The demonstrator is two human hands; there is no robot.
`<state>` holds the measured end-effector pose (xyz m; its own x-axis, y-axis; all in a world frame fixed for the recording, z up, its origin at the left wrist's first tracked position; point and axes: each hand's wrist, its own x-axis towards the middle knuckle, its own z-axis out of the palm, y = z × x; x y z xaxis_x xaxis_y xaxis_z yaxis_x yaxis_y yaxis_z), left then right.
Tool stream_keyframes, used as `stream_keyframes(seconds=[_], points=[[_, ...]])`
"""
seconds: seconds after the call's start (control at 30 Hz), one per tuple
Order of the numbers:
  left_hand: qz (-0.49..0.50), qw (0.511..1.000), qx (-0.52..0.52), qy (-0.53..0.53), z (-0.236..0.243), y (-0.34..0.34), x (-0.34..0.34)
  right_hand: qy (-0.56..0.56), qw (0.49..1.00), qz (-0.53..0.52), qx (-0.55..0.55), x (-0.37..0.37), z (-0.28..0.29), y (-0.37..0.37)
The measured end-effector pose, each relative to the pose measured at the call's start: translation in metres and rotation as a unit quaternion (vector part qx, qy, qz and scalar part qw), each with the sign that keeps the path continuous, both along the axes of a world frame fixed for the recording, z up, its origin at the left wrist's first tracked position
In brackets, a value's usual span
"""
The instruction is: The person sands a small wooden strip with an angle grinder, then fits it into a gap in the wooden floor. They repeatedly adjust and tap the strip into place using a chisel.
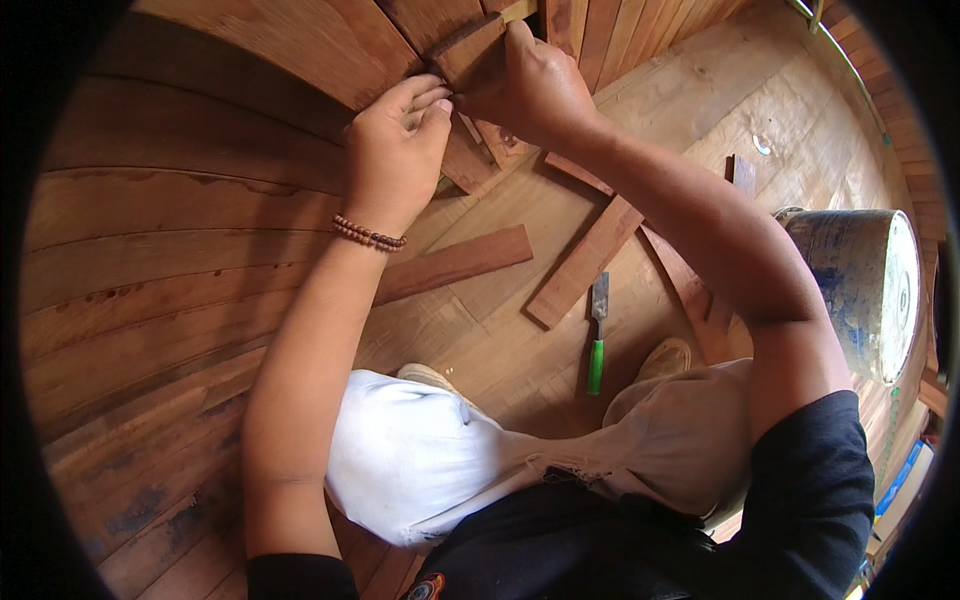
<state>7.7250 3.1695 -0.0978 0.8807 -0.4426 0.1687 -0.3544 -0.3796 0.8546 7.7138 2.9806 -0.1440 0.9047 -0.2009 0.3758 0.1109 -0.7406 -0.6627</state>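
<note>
My right hand (545, 95) is wrapped round a short, dark wooden block (470, 55) and holds it against the planks at the top of the view. Just left of the block, my left hand (395, 145) has its fingers and thumb drawn together at the lower end of a wall plank (300, 45). Whatever those fingertips pinch, if anything, is hidden. A beaded bracelet (368, 234) circles my left wrist. Below the hands, a loose wooden strip (460, 262) lies on the floor, and another board (585, 262) slants to its right.
A chisel (597, 335) with a green handle lies on the plywood floor (690, 115) between my feet. To the right, a paint-stained bucket (850, 290) lies on its side near more wood offcuts (685, 280). Curved plank walls (170, 220) rise on the left.
</note>
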Motion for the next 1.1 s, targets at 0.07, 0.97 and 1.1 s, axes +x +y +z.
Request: stream_keyframes(seconds=[0.07, 0.97, 1.1], points=[[-0.003, 1.0, -0.004, 0.003, -0.001, 0.0, 0.001, 0.007, 1.0, 0.004, 0.016, 0.0, -0.001, 0.0], [-0.006, 0.97, 0.099, -0.224, 0.012, 0.005, -0.004, 0.006, 1.0, 0.011, -0.004, 0.002, -0.011, 0.001], [-0.031, 0.948, 0.144, -0.281, 0.013, 0.006, -0.004, -0.005, 1.0, 0.017, 0.008, 0.002, -0.014, 0.0]])
